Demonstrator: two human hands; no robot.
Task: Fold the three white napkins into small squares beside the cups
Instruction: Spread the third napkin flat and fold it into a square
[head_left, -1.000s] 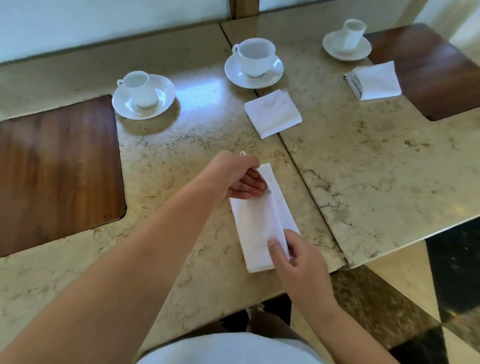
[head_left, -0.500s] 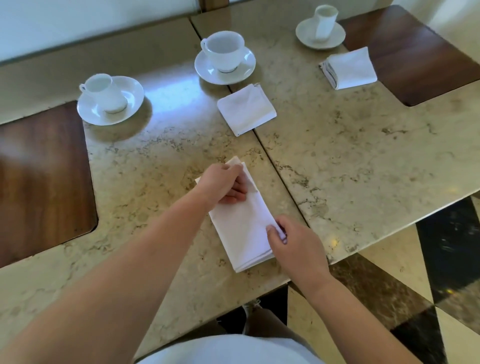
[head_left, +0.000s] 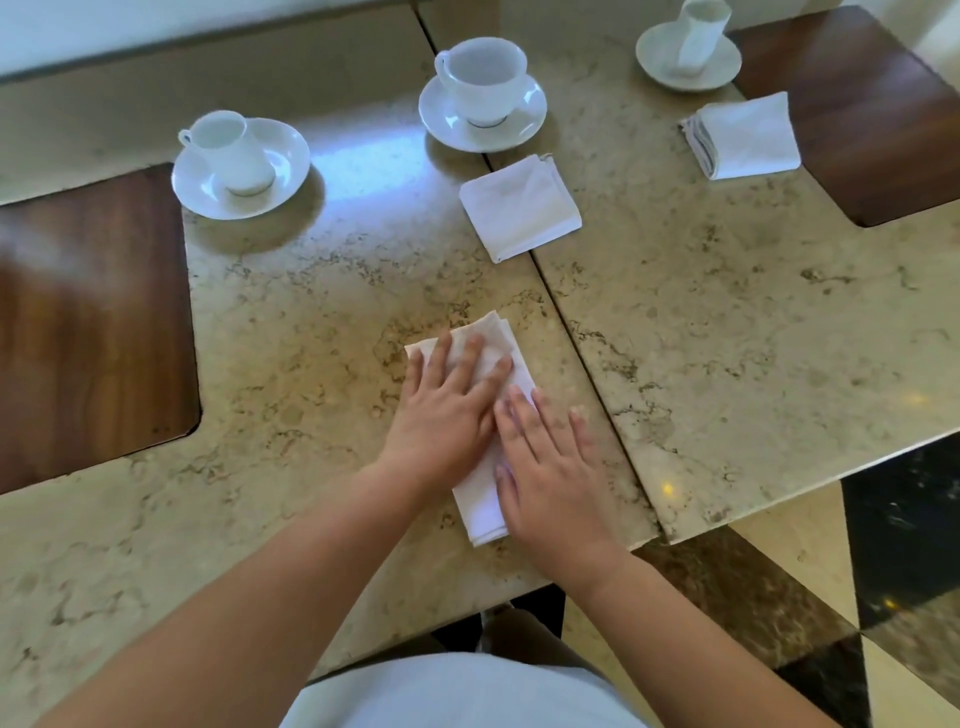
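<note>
Pressing flat, my left hand (head_left: 447, 410) and right hand (head_left: 550, 467) lie side by side with fingers extended on the third napkin (head_left: 480, 506), a long white cloth strip at the near edge of the worktop (head_left: 727, 322); nothing is gripped, so the layers set a crease before the next fold. Two finished napkin squares (head_left: 519, 208) (head_left: 743, 136) lie far, each beside a glazed cup (head_left: 483, 78) (head_left: 698, 31). The left cup (head_left: 228, 150) has none beside it. Marbled stone, smooth and hard, backs the soft fabric.

Both hands lie flat with straight fingers on a long folded napkin (head_left: 480, 506): the left hand (head_left: 441, 415) on its far part, the right hand (head_left: 550, 467) just beside it. Two square napkins (head_left: 519, 208) (head_left: 745, 135) lie near cups on the worktop (head_left: 727, 322).
</note>
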